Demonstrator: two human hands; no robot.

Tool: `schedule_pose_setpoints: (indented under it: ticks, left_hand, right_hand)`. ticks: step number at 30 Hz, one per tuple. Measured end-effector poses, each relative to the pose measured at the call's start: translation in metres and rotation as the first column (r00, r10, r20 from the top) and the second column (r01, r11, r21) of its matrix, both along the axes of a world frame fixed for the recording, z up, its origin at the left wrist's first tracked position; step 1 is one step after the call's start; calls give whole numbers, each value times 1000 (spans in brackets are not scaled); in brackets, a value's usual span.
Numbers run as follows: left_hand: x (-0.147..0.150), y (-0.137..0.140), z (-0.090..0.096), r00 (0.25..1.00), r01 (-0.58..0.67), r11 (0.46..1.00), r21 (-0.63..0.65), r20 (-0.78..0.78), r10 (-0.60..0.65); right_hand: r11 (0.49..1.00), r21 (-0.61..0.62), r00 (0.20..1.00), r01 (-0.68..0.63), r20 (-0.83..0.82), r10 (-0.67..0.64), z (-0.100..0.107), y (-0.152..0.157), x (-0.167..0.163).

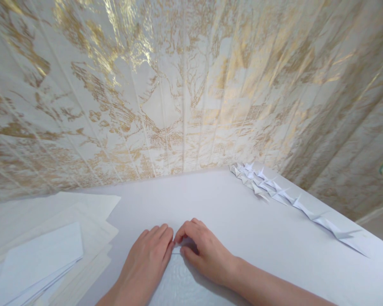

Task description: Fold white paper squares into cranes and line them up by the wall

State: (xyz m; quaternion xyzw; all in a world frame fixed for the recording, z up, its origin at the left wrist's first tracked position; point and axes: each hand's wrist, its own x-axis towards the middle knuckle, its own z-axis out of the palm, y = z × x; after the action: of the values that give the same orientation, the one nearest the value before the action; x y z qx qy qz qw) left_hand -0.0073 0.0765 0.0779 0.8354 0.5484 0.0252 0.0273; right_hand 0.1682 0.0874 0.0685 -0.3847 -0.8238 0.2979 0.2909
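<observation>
Low in the middle of the head view, both hands meet at a small piece of white paper [176,250], and only a narrow strip of it shows between them. My left hand [150,255] lies palm down with its fingers curled over the paper's left side. From the right, my right hand [202,248] bends its fingers and thumb onto the same paper, a gap showing between thumb and forefinger. The fingers cover most of the paper, so its folds cannot be made out. Directly below the strip is a pale, embossed-looking surface [180,282].
On the left, a stack of white sheets [51,255] rests on wider cream sheets [95,202]. Several folded white paper pieces with pointed tips [285,195] line the white table's [178,191] right edge. A gold-patterned curtain [166,106] hangs behind.
</observation>
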Motion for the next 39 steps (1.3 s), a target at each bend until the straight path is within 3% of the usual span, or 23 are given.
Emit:
schedule_pose_setpoints:
  ticks: [26, 33, 39]
  left_hand:
    - [3, 1, -5, 999, -5, 1000, 16, -51, 5]
    - [3, 0, -1, 998, 1, 1000, -6, -68, -1]
    - [3, 1, -2, 997, -10, 1000, -24, -77, 8]
  right_hand:
    - [1000, 5, 1000, -11, 29, 11, -1, 2, -1]
    - [999, 44, 999, -16, 49, 14, -4, 3, -2]
    - [989, 117, 993, -94, 83, 85, -6, 5, -1]
